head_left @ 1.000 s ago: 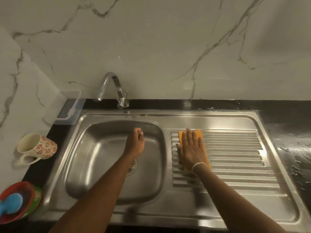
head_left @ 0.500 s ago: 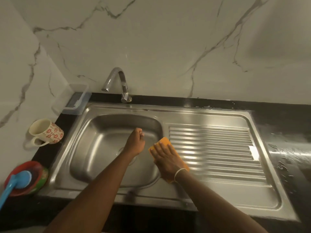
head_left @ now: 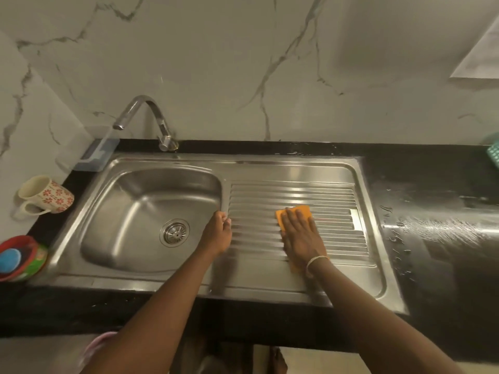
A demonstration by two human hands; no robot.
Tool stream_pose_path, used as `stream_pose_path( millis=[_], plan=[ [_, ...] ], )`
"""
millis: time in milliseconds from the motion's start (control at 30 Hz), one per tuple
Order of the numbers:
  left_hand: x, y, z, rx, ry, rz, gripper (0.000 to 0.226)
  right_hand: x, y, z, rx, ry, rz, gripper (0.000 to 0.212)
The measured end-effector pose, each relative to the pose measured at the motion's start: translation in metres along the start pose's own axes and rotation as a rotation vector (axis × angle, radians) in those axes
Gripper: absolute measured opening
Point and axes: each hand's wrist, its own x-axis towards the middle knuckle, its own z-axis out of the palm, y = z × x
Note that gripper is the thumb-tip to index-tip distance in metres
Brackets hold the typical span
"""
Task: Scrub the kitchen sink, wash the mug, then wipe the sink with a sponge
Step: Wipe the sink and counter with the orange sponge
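Nearest, two bare forearms reach over the black counter (head_left: 437,184) edge toward the steel sink (head_left: 270,164). On the ribbed draining board (head_left: 332,195), the right hand (head_left: 299,233) lies flat with straight fingers on an orange sponge (head_left: 303,211) and presses it down; the sponge shows beyond the fingertips and again near the wrist, which wears a thin white band (head_left: 316,259). Just left of it, the left hand (head_left: 218,233) is closed in a loose fist and holds nothing; it is at the ridge between the board and the basin (head_left: 129,211). At the bottom of the basin is a round drain strainer (head_left: 175,232). Far left on the counter, a red bowl (head_left: 19,255) holds something blue. Behind it, the floral mug (head_left: 46,197) lies on its side, its mouth turned to the wall, well apart from both hands. Further back, a clear plastic container (head_left: 94,149) stands in the corner, beside the curved tap (head_left: 151,120). Behind all is the marble wall (head_left: 243,63).
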Motion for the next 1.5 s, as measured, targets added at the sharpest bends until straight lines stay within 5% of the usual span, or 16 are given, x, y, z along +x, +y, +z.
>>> stream_pose_path(
  millis=[233, 467, 833, 1067, 1367, 1500],
  plan=[
    [-0.010, 0.007, 0.007, 0.014, 0.014, -0.002, 0.033, -0.040, 0.095, -0.005, -0.008, 0.060, 0.244, 0.062],
    [-0.009, -0.007, -0.002, -0.022, -0.001, 0.007, 0.033, -0.068, 0.112, -0.005, -0.042, 0.012, 0.252, 0.073],
    [0.027, -0.069, -0.051, -0.124, 0.062, -0.009, 0.034, -0.045, -0.058, 0.025, -0.079, -0.032, 0.291, 0.077],
    [0.044, -0.110, -0.098, -0.139, 0.099, -0.035, 0.034, 0.002, -0.233, 0.051, -0.011, -0.111, -0.054, 0.072],
    [0.038, -0.136, -0.108, -0.116, 0.118, -0.123, 0.033, 0.009, -0.308, 0.027, 0.171, -0.366, -0.269, 0.054],
    [0.029, -0.120, -0.094, -0.113, 0.105, -0.115, 0.033, -0.007, -0.294, 0.035, 0.175, -0.269, -0.413, 0.054]
  ],
)
